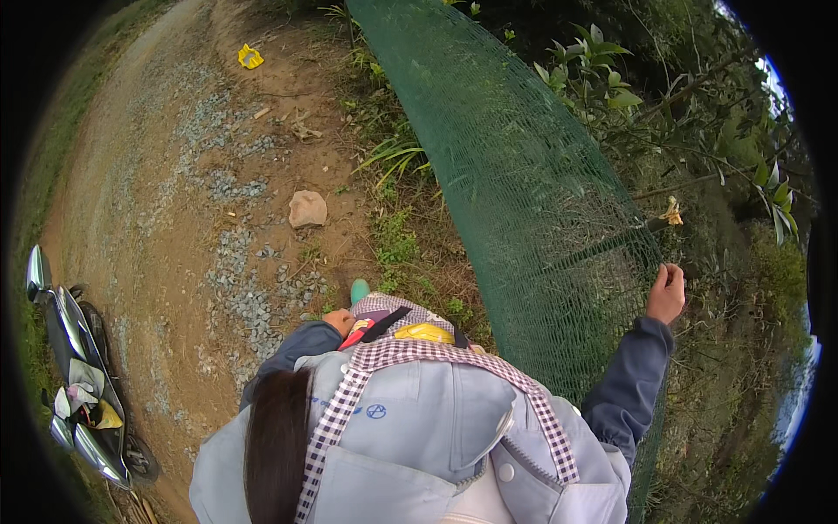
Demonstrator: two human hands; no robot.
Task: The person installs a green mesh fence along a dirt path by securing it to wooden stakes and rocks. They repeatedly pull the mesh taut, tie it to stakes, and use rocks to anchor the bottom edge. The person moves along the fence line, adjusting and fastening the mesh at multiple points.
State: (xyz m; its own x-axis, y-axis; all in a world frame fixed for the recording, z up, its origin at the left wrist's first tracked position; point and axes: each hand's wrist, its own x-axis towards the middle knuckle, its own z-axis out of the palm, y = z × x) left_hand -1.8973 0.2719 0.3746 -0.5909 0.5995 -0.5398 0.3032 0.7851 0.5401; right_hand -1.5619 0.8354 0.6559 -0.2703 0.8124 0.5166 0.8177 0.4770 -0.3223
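My right hand (667, 297) is raised at the upper edge of a green mesh net (524, 201), its fingers closed in a pinch. Whatever lies between the fingertips is too small to make out. Low at my waist, my left hand (338, 321) is curled beside a red and black item (371, 328) in front of my checked apron (375, 303). Its fingers are partly hidden, and I cannot see fully what they hold. Something yellow and shiny (425, 332) sticks out at the apron's front, next to the black part.
The net stands like a fence beside leafy branches (602, 65); a pale withered flower (671, 211) is above my right hand. A dirt track with gravel (244, 293) runs along the left. On it are a rock (307, 210), a yellow wrapper (250, 57) and a parked motor scooter (83, 349).
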